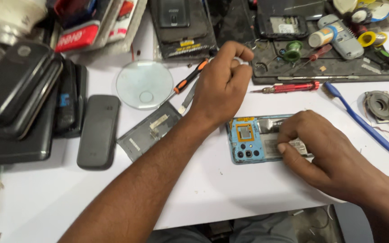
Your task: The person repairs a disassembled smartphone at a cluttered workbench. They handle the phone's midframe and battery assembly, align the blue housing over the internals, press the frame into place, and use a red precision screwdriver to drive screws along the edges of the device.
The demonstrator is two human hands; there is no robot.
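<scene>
An opened blue smartphone [248,139] lies back-up on the white table [203,189], its camera lenses and inner board showing. My right hand [325,153] rests on its right half, thumb pressed on a silvery part inside. My left hand [223,83] reaches across to the far side, fingers curled shut near the edge of a dark work mat [334,67]; something small and white shows at the fingertips, too hidden to name. An orange-and-black screwdriver [189,80] lies just left of that hand.
A round glass lens [144,84], a grey phone back cover [148,131] and a dark keypad phone [98,131] lie left. Stacked dark phones [19,99] fill the far left. A red screwdriver [293,87], blue brush [361,119], tape rolls and solder wire sit at the back right.
</scene>
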